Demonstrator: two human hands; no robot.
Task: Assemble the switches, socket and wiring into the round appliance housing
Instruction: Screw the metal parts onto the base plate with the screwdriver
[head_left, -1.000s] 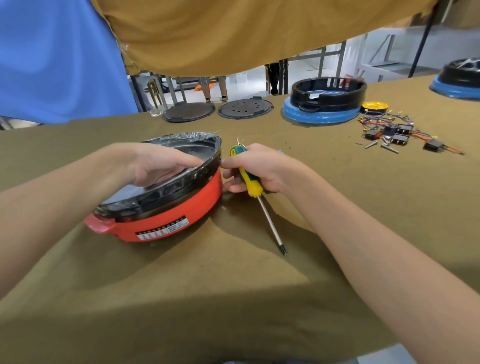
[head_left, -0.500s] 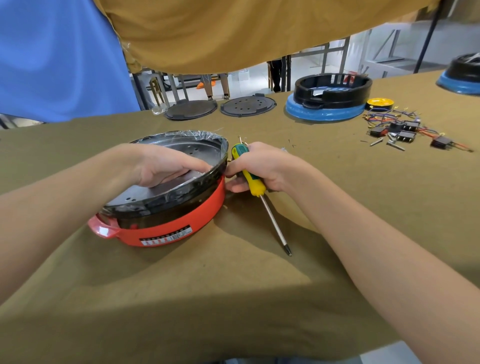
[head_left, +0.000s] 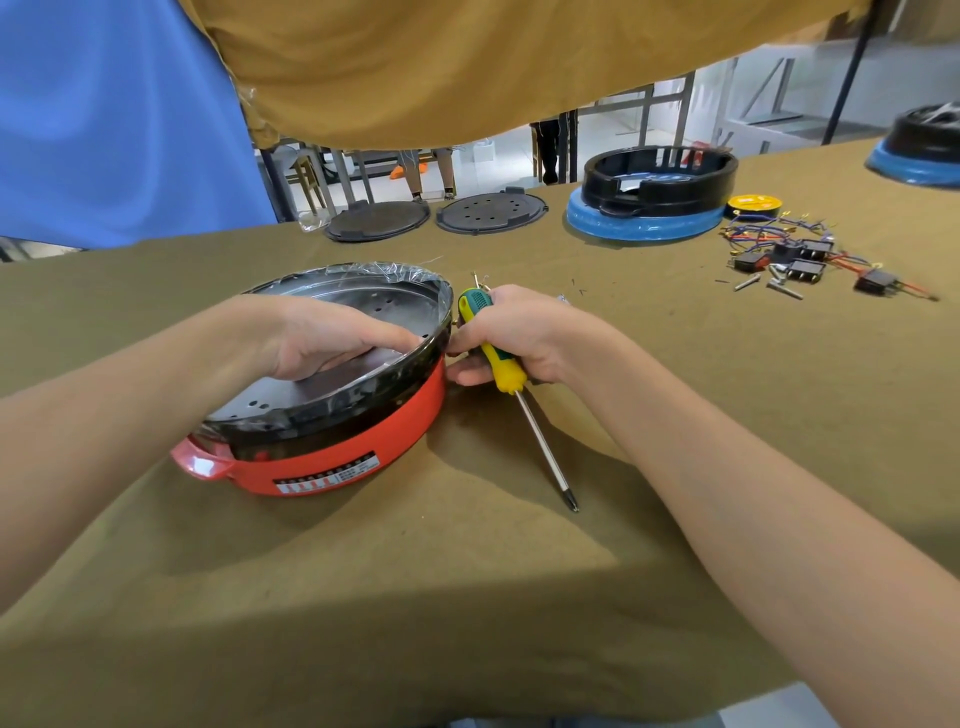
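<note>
A round red appliance housing (head_left: 332, 457) with a black upper ring and a perforated metal plate lies upside down and tilted on the brown cloth. My left hand (head_left: 332, 338) rests on the metal plate, fingers reaching to the right rim. My right hand (head_left: 514, 332) is against the housing's right side and grips a yellow-green screwdriver (head_left: 498, 364), its shaft pointing down toward me. Loose switches and coloured wires (head_left: 795, 254) lie far right.
A second black housing on a blue base (head_left: 649, 208) stands at the back, with a yellow tape roll (head_left: 753, 203) beside it. Two dark round plates (head_left: 436, 218) lie at the back edge. A third blue-based unit (head_left: 919, 150) is at far right. Screws (head_left: 769, 283) lie near the switches.
The housing sits slightly more tilted. Both hands stay in place on it, and the view has shifted a little.
</note>
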